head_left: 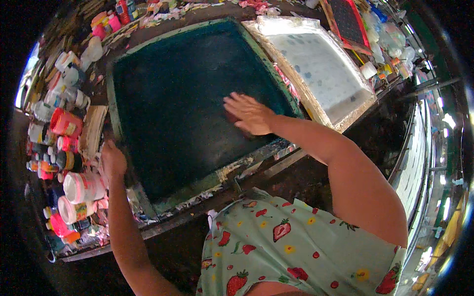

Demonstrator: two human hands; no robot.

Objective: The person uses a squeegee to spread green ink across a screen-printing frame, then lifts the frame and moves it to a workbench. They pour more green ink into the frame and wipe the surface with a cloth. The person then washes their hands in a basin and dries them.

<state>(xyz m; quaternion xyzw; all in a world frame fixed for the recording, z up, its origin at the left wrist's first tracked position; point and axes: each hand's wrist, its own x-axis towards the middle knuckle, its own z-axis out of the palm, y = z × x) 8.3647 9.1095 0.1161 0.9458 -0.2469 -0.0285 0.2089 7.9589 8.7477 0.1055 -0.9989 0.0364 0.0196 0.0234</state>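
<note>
A large screen-printing frame (232,165) with dark blue-green mesh lies in front of me, its rim pale and stained. Over the lower right part of the mesh, my right hand (252,114) is open, palm down, its fingers stretched out and slightly blurred. I cannot tell whether it touches the mesh. My left hand (113,158) is at the frame's left edge, close to a wooden board (94,130). Its fingers are mostly hidden, so whether it grips the frame's edge cannot be made out.
Several ink tubs (84,187) and bottles crowd the table on the left. A second screen frame (321,69), with whitish mesh and a wooden rim, lies to the right. Beyond it is a red-edged frame (348,22). Plastic bags (390,37) and containers sit at the far right.
</note>
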